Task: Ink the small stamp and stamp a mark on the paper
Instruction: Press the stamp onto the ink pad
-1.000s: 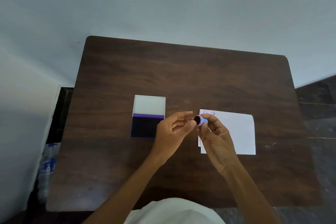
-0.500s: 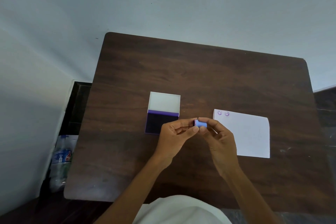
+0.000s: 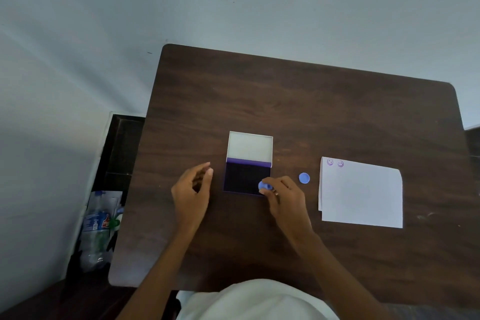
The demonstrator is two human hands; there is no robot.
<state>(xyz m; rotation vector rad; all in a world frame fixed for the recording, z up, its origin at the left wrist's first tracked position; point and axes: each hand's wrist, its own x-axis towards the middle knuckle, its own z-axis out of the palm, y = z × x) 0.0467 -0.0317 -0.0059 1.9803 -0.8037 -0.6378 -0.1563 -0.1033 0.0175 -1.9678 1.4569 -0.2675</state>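
Observation:
My right hand (image 3: 284,199) pinches the small blue stamp (image 3: 264,186) and holds it against the near right corner of the dark ink pad (image 3: 244,178). The pad's white lid (image 3: 250,147) stands open behind it. The stamp's round blue cap (image 3: 304,178) lies on the table between the pad and the white paper (image 3: 361,195). The paper carries two purple smiley marks at its far left corner. My left hand (image 3: 193,189) hovers just left of the pad, fingers loosely curled and holding nothing.
Everything sits on a dark wooden table (image 3: 298,101) against a pale wall. A crumpled plastic bottle (image 3: 100,231) lies on the floor beside the table's left edge. My white shirt shows at the near edge.
Both hands held the stamp together before. The cap has come off and now lies on the table, my right hand has brought the stamp down onto the pad, and my left hand has moved away left.

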